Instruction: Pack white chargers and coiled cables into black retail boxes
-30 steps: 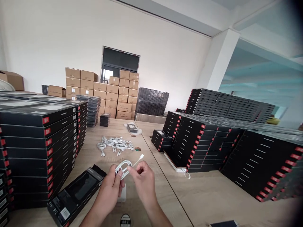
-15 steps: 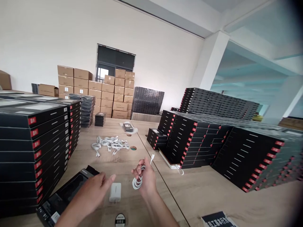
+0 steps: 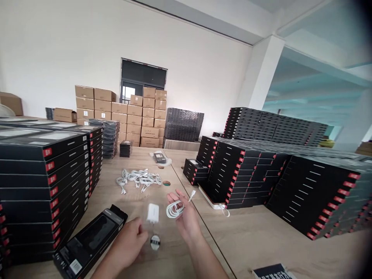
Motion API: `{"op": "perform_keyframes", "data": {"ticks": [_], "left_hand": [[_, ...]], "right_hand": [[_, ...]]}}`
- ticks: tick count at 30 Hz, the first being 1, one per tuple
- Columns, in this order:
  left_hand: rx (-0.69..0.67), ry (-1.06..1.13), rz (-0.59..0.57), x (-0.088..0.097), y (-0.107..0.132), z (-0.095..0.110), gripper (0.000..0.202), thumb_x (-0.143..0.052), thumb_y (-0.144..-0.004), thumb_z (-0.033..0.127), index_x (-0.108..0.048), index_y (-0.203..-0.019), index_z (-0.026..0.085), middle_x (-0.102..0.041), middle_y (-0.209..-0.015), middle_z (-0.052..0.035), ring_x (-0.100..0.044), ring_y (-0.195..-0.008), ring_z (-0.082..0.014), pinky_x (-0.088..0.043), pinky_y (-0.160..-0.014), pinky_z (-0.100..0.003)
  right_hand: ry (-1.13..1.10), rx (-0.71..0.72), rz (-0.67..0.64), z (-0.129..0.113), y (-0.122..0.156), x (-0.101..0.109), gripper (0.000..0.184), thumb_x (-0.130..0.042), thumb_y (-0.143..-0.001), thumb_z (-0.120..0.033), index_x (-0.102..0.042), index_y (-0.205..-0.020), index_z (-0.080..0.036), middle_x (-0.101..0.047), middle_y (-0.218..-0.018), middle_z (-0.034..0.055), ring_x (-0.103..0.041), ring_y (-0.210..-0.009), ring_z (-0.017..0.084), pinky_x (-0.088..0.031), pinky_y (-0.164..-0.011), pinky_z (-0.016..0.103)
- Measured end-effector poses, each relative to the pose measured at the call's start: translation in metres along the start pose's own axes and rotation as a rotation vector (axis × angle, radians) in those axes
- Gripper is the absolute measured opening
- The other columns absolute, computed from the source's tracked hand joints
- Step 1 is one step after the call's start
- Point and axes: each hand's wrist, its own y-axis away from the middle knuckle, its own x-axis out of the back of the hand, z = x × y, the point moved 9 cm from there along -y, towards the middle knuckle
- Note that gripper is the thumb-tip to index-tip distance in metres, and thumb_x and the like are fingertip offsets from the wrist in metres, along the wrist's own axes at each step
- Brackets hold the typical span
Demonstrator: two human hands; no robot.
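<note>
hands (image 3: 188,223): 2 | held cable coil (image 3: 171,210): 1 | white charger (image 3: 153,212): 1 | round label (image 3: 155,242): 1 | flat-lying black box (image 3: 90,241): 1 | cable heap (image 3: 141,178): 1 | table holes (image 3: 166,183): at least 2

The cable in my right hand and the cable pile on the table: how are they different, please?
The held cable is in the right hand, while the cable pile lies on the table. The held cable is a single coil; the cable pile has several bundles close together. Both are white and looped.

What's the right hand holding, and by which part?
The right hand holds a coiled white cable by its loops; the plug end sticks out.
</note>
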Motion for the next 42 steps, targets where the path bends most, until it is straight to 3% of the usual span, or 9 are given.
{"op": "perform_keyframes", "data": {"ticks": [3, 7, 13, 16, 19, 25, 31, 36, 42], "left_hand": [[0.028, 0.294, 0.16, 0.003, -0.003, 0.001, 0.012, -0.052, -0.077, 0.028, -0.047, -0.087, 0.022, -0.058, -0.071, 0.0022, -0.058, -0.058, -0.016, -0.045, -0.048, -0.024], [0.059, 0.76, 0.172, -0.009, -0.001, 0.005, 0.062, -0.061, -0.078, 0.038, -0.03, -0.131, 0.025, -0.063, -0.116, -0.0098, -0.069, -0.086, -0.0222, -0.056, -0.067, -0.033], [0.07, 1.196, 0.161, -0.018, -0.004, 0.005, 0.062, -0.077, -0.066, 0.044, -0.05, -0.118, 0.023, -0.064, -0.122, -0.0127, -0.064, -0.108, -0.0291, -0.055, -0.082, -0.039], [0.039, 1.191, 0.223, -0.003, -0.007, -0.001, 0.056, -0.082, -0.062, 0.04, -0.058, -0.109, 0.02, -0.069, -0.109, -0.0097, -0.066, -0.101, -0.0271, -0.055, -0.081, -0.039], [0.01, 1.183, 0.246, 0.013, -0.008, 0.0, 0.053, -0.083, -0.06, 0.038, -0.06, -0.105, 0.019, -0.07, -0.104, -0.0076, -0.068, -0.095, -0.0247, -0.056, -0.08, -0.038], [-0.027, 1.119, 0.159, 0.021, -0.007, 0.012, 0.047, -0.082, -0.062, 0.04, -0.061, -0.101, 0.021, -0.072, -0.097, -0.0038, -0.069, -0.086, -0.0215, -0.055, -0.075, -0.034], [-0.09, 1.049, 0.204, 0.02, -0.01, 0.011, 0.042, -0.08, -0.063, 0.036, -0.064, -0.097, 0.017, -0.073, -0.087, -0.005, -0.068, -0.077, -0.0205, -0.053, -0.073, -0.032], [-0.121, 0.947, 0.383, 0.03, -0.011, 0.0, 0.036, -0.079, -0.064, 0.035, -0.065, -0.091, 0.016, -0.073, -0.084, -0.0047, -0.066, -0.075, -0.0191, -0.05, -0.072, -0.029], [-0.116, 0.913, 0.452, 0.037, -0.011, -0.006, 0.033, -0.077, -0.065, 0.035, -0.063, -0.088, 0.016, -0.071, -0.081, -0.0033, -0.063, -0.073, -0.0171, -0.049, -0.07, -0.027]], "right_hand": [[0.168, 0.085, -0.032, -0.005, 0.011, -0.011, 0.042, -0.065, -0.079, -0.046, -0.065, -0.113, -0.022, -0.076, -0.104, 0.0069, -0.07, -0.088, 0.024, -0.053, -0.072, 0.035], [0.386, 0.25, -0.084, -0.008, 0.025, -0.029, 0.044, -0.058, -0.085, -0.051, -0.068, -0.116, -0.021, -0.071, -0.119, 0.0079, -0.056, -0.121, 0.026, -0.042, -0.103, 0.038], [0.778, 0.485, -0.214, 0.005, 0.038, -0.047, 0.047, -0.054, -0.089, -0.046, -0.06, -0.13, -0.024, -0.05, -0.145, 0.0072, -0.036, -0.14, 0.026, -0.02, -0.118, 0.044], [0.832, 0.421, -0.364, 0.02, 0.039, -0.055, 0.052, -0.058, -0.085, -0.039, -0.054, -0.136, -0.027, -0.048, -0.146, 0.0046, -0.029, -0.143, 0.026, -0.017, -0.119, 0.046], [0.564, 0.194, -0.48, 0.031, 0.032, -0.055, 0.051, -0.055, -0.083, -0.039, -0.056, -0.133, -0.029, -0.059, -0.136, 0.0052, -0.049, -0.129, 0.026, -0.037, -0.107, 0.044], [0.385, -0.035, -0.377, 0.033, 0.017, -0.038, 0.049, -0.071, -0.075, -0.048, -0.068, -0.115, -0.019, -0.071, -0.088, 0.0062, -0.063, -0.073, 0.018, -0.047, -0.057, 0.025], [0.676, 0.128, -0.516, 0.03, 0.033, -0.057, 0.046, -0.064, -0.082, -0.048, -0.067, -0.118, -0.019, -0.071, -0.088, 0.0043, -0.059, -0.066, 0.016, -0.049, -0.062, 0.027], [0.888, 0.373, -0.413, 0.031, 0.034, -0.067, 0.04, -0.052, -0.089, -0.042, -0.066, -0.119, -0.019, -0.072, -0.101, 0.0089, -0.064, -0.089, 0.023, -0.051, -0.083, 0.033], [0.675, -0.014, -0.519, 0.058, 0.026, -0.058, 0.047, -0.059, -0.084, -0.046, -0.062, -0.122, -0.019, -0.071, -0.097, 0.008, -0.066, -0.088, 0.025, -0.055, -0.075, 0.037]]}}
